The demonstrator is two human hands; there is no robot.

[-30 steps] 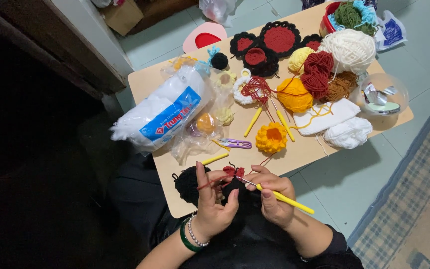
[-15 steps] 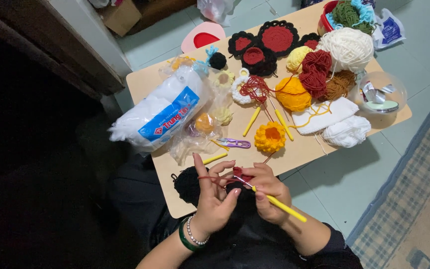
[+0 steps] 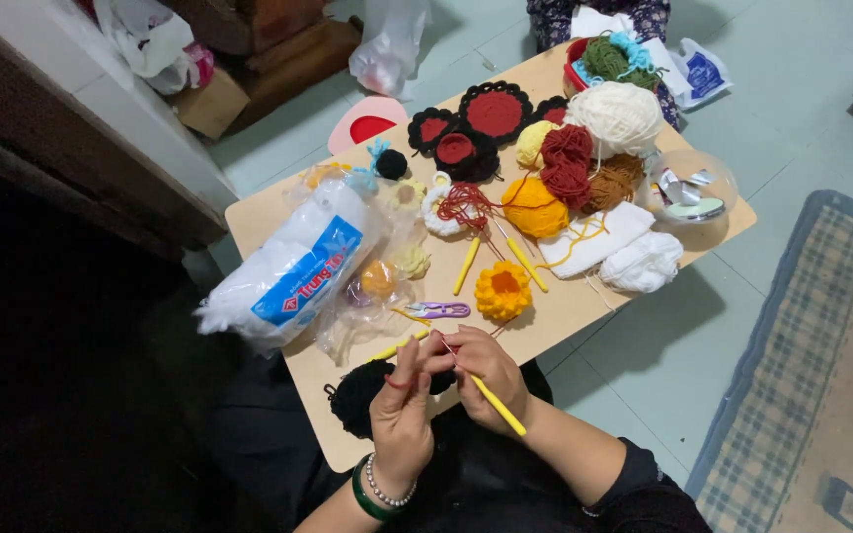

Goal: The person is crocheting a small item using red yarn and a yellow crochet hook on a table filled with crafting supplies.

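My left hand (image 3: 402, 419) is raised at the near edge of the small wooden table (image 3: 584, 301), pinching a small red crochet piece with red yarn (image 3: 399, 380) looped over its fingers. My right hand (image 3: 489, 375) grips a yellow-handled crochet hook (image 3: 499, 406), its tip at the red piece between the two hands. A black yarn ball (image 3: 359, 395) lies just left of my left hand. Red yarn runs from the hands up the table.
On the table: a white stuffing bag (image 3: 293, 276), purple snips (image 3: 438, 310), a yellow crochet flower (image 3: 504, 290), two spare yellow hooks (image 3: 466, 265), several yarn balls (image 3: 570, 178), red-and-black crochet rounds (image 3: 494, 114), a clear bowl (image 3: 691, 188). A checked rug (image 3: 821, 385) lies to the right.
Both hands have shifted slightly up and left over the table edge; the hook now points more steeply down to the right and its tip works into the red piece.
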